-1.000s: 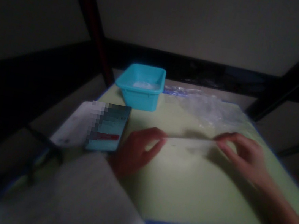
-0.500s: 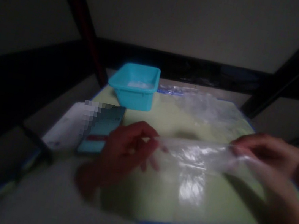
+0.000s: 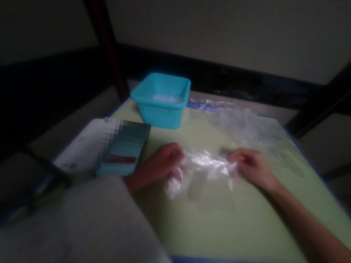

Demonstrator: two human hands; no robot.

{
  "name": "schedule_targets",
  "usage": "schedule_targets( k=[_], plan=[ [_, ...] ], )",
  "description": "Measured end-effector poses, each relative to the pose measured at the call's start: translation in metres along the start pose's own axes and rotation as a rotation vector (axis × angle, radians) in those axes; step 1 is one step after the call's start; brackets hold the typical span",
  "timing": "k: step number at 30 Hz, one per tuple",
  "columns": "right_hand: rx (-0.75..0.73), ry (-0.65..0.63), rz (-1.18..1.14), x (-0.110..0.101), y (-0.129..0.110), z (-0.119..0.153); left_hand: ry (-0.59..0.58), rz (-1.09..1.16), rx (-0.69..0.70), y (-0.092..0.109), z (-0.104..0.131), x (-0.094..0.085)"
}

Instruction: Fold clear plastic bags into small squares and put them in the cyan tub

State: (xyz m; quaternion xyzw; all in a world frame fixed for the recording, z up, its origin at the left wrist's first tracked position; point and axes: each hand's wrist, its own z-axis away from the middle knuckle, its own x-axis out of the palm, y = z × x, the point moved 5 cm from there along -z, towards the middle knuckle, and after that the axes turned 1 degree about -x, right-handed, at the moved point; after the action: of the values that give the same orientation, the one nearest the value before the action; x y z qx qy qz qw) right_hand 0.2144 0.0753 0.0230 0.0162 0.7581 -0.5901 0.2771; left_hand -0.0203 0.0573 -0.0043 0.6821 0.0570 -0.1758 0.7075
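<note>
A clear plastic bag (image 3: 209, 162) is stretched between my two hands, low over the yellow-green table (image 3: 212, 233). My left hand (image 3: 169, 157) is closed on its left end, where the film bunches up and hangs below the fingers. The opposite end is pinched by my right hand (image 3: 249, 165), whose forearm reaches in from the lower right. The lower part of the bag looks thin and see-through against the tabletop. Blur hides the exact finger positions.
A turquoise plastic basket (image 3: 160, 113) with something whitish inside stands at the back left. More crumpled clear film (image 3: 247, 126) lies along the back right. Left of my left hand are a booklet (image 3: 121, 158) and a white sheet-like item (image 3: 83, 142). A pale grey surface (image 3: 93, 230) fills the lower left.
Both hands have come closer together, my right hand moving left. The bag has sunk nearer the table, and its left end is now gathered instead of pulled taut.
</note>
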Motion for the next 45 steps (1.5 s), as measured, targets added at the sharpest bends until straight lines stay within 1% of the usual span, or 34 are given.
schedule_targets(
  k=[3, 4, 6, 8, 10, 11, 13, 15, 16, 19, 21, 23, 24, 27, 28, 29, 30, 33, 35, 37, 41, 45],
  plan=[
    [-0.038, 0.052, 0.071, -0.002, 0.007, -0.004, -0.007, -0.007, -0.049, -0.001, -0.001, -0.003],
    [-0.061, 0.082, 0.102, -0.005, 0.007, -0.004, 0.004, -0.021, -0.046, 0.000, -0.001, -0.005],
    [-0.120, 0.138, 0.188, -0.009, 0.005, -0.002, 0.029, -0.060, -0.018, 0.002, 0.000, -0.008],
    [-0.189, 0.163, 0.289, -0.012, -0.001, 0.001, 0.091, -0.147, 0.044, 0.004, -0.001, -0.012],
    [-0.254, 0.123, 0.338, -0.011, -0.008, 0.005, 0.192, -0.278, 0.141, 0.008, 0.000, -0.017],
    [-0.272, 0.071, 0.336, -0.009, -0.011, 0.007, 0.239, -0.340, 0.187, 0.009, 0.000, -0.018],
    [-0.272, -0.082, 0.301, 0.000, -0.015, 0.011, 0.288, -0.416, 0.243, 0.011, 0.000, -0.020],
    [-0.253, -0.222, 0.265, 0.009, -0.017, 0.016, 0.286, -0.422, 0.246, 0.011, 0.000, -0.020],
    [-0.248, -0.267, 0.249, 0.012, -0.018, 0.018, 0.278, -0.414, 0.240, 0.011, 0.001, -0.019],
    [-0.230, -0.355, 0.187, 0.018, -0.019, 0.021, 0.256, -0.413, 0.233, 0.011, 0.002, -0.016],
    [-0.193, -0.396, 0.141, 0.019, -0.018, 0.022, 0.241, -0.426, 0.225, 0.012, 0.003, -0.014],
    [-0.147, -0.392, 0.100, 0.015, -0.017, 0.021, 0.231, -0.423, 0.223, 0.014, 0.005, -0.013],
    [-0.126, -0.359, 0.087, 0.012, -0.017, 0.020, 0.226, -0.419, 0.225, 0.014, 0.005, -0.012],
    [-0.081, -0.202, 0.127, -0.002, -0.018, 0.017, 0.221, -0.430, 0.242, 0.017, 0.007, -0.010],
    [-0.077, -0.168, 0.161, -0.006, -0.018, 0.016, 0.220, -0.440, 0.243, 0.018, 0.007, -0.010],
    [-0.077, -0.160, 0.199, -0.009, -0.018, 0.017, 0.218, -0.449, 0.243, 0.018, 0.007, -0.010],
    [-0.085, -0.178, 0.237, -0.011, -0.019, 0.017, 0.215, -0.455, 0.244, 0.019, 0.007, -0.009],
    [-0.139, -0.306, 0.390, -0.011, -0.019, 0.023, 0.218, -0.458, 0.225, 0.019, 0.007, -0.009],
    [-0.173, -0.377, 0.529, -0.008, -0.019, 0.027, 0.226, -0.462, 0.208, 0.018, 0.007, -0.009],
    [-0.196, -0.420, 0.635, -0.002, -0.018, 0.031, 0.229, -0.462, 0.209, 0.018, 0.007, -0.009],
    [-0.259, -0.451, 0.700, 0.013, -0.023, 0.034, 0.222, -0.464, 0.224, 0.018, 0.007, -0.007],
    [-0.313, -0.408, 0.684, 0.016, -0.029, 0.034, 0.218, -0.457, 0.229, 0.018, 0.007, -0.007]
  ],
)
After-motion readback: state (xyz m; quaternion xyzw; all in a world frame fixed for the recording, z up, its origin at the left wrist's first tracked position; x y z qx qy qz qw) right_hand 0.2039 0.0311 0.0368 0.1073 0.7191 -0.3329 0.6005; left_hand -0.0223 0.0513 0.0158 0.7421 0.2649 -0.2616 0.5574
